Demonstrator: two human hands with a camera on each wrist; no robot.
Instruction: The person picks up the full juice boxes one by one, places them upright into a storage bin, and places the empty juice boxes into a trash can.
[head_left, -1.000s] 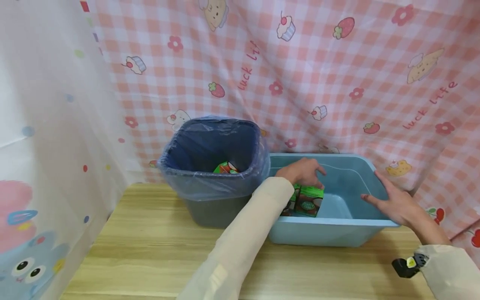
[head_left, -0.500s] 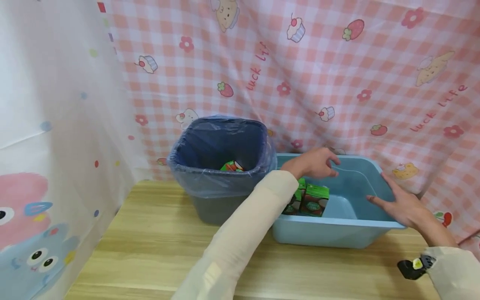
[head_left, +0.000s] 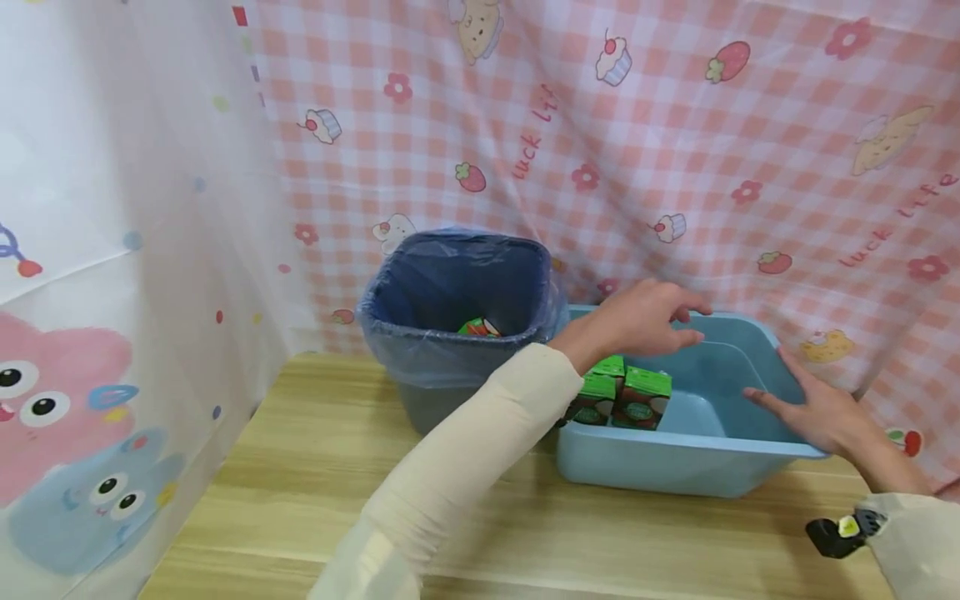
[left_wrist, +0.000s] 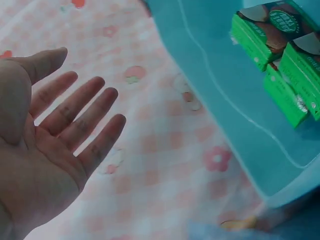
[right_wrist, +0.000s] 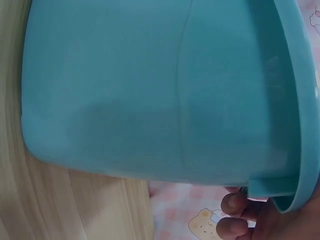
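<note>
In the head view my left hand [head_left: 651,318] hovers over the back part of a light blue plastic tub [head_left: 675,458], holding nothing. Its fingers are spread and relaxed in the left wrist view. Below it, small green-and-brown cartons [head_left: 642,400] stand together at the tub's left end; the left wrist view shows these cartons [left_wrist: 285,22] too. My right hand [head_left: 828,412] grips the tub's right rim, thumb over the inside and fingers curled beneath the rim outside, as the right wrist view shows fingers [right_wrist: 234,204] there.
A grey bin [head_left: 435,408] lined with a translucent blue bag stands against the tub's left side. Inside it lies a green-and-red package [head_left: 478,327]. Both containers stand on a wooden table [head_left: 300,467], with a pink checked cloth [head_left: 450,108] hanging behind.
My left hand has risen off the cartons and moved toward the tub's back rim with nothing in it, uncovering more of them. The right hand keeps its hold on the rim.
</note>
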